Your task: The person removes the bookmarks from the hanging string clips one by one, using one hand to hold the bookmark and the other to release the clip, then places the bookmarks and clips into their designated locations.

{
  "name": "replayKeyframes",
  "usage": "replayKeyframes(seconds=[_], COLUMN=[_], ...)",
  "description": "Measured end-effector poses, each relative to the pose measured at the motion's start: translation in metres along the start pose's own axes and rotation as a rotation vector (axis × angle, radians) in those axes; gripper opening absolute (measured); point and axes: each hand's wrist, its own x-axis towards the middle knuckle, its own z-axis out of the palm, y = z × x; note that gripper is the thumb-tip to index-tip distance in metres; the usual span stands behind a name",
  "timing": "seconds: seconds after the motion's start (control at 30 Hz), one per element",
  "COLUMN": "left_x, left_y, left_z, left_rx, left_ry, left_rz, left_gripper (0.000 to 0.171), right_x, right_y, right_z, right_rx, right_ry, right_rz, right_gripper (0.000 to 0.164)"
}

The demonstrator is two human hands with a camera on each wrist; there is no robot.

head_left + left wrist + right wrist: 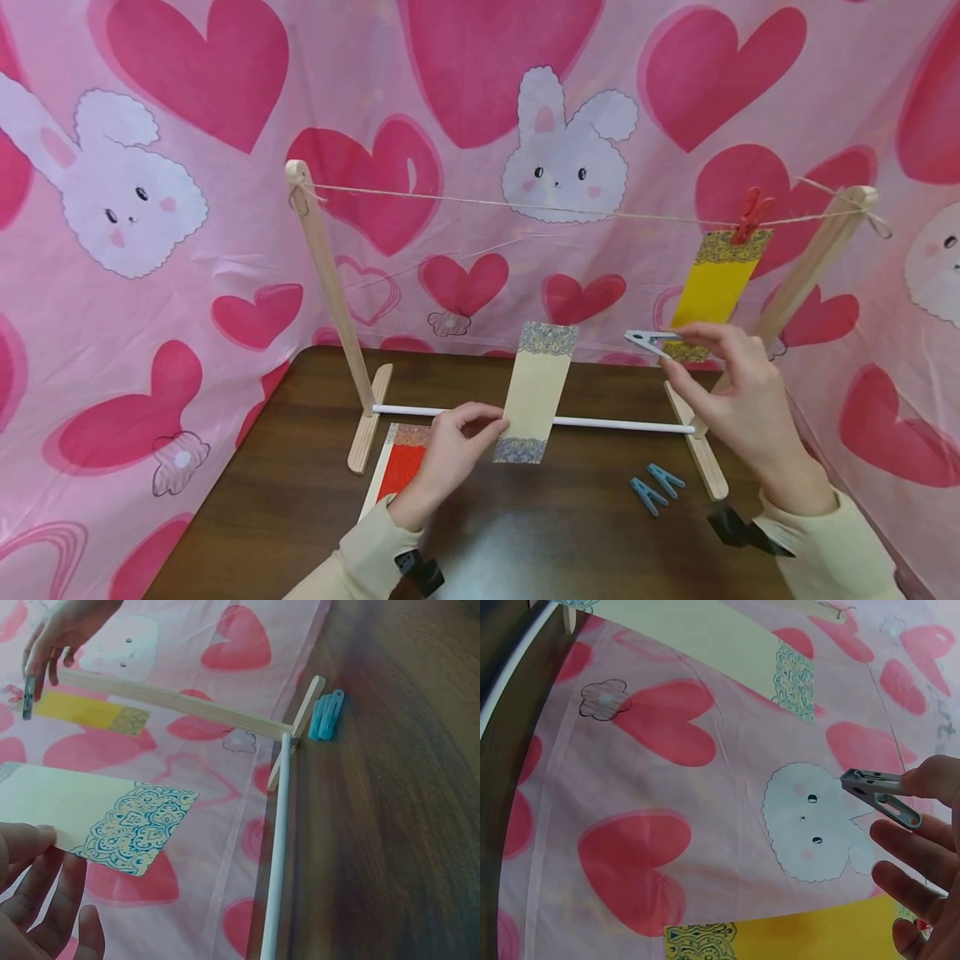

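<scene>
My left hand [459,450] pinches a cream paper card [534,392] by its left edge, near the lower end. Blue lace-like patterns band both ends of this card. To the right, my right hand [738,400] holds a pale grey clothespin [651,340] between thumb and index finger, its nose pointing left toward the card. In the right wrist view the clothespin [881,796] is pinched at its handle ends. Behind the right hand, a yellow patterned card [716,287] hangs from the string [480,200], clipped by a red clothespin [750,217].
The string runs between two wooden posts [330,283] joined low down by a white rod [622,425]. Two blue clothespins [648,496] lie on the brown table [525,533] near the right foot. A red patterned card [401,458] lies partly behind the left hand.
</scene>
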Motion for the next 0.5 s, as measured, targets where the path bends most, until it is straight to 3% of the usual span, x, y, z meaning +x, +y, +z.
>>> replayKeyframes(seconds=[0.13, 0.3, 0.5], left_x=[-0.003, -0.007, -0.012], left_y=[-0.004, -0.009, -0.012], left_z=[-0.002, -0.003, -0.005], left_rx=[0.005, -0.002, 0.006], left_ry=[-0.001, 0.001, -0.011], left_rz=[-0.001, -0.009, -0.037], left_gripper=[0.013, 0.012, 0.012], right_x=[-0.003, -0.006, -0.011], right_y=[0.003, 0.009, 0.013], right_z=[0.002, 0.006, 0.008], right_rx=[-0.016, -0.031, -0.008], right_ry=[0.012, 0.065, 0.054], right_rz=[-0.002, -0.036, -0.04], right_gripper=[0.045, 0.075, 0.073])
